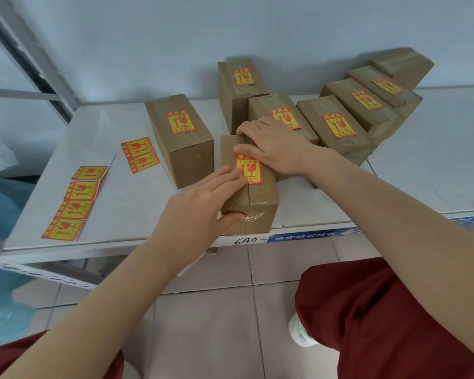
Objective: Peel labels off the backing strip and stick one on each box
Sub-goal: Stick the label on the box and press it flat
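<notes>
A brown taped box (253, 203) stands at the shelf's front edge with an orange-and-yellow fragile label (249, 169) on its top. My left hand (200, 203) holds the box's near left corner, thumb on its front face and straight fingers touching the label's left edge. My right hand (271, 144) rests over the far end of the box, fingers curled over its top edge, thumb by the label. Two label strips lie on the shelf: a long one (74, 202) at the left and a short one (140, 155) beside a labelled box (181, 143).
Several more labelled boxes (337, 124) stand in a row toward the back right, and the farthest box (402, 65) shows no label. The white shelf (422, 165) has bare surface at the right. A metal upright (30, 56) rises at the left. Below are floor tiles and my red trousers.
</notes>
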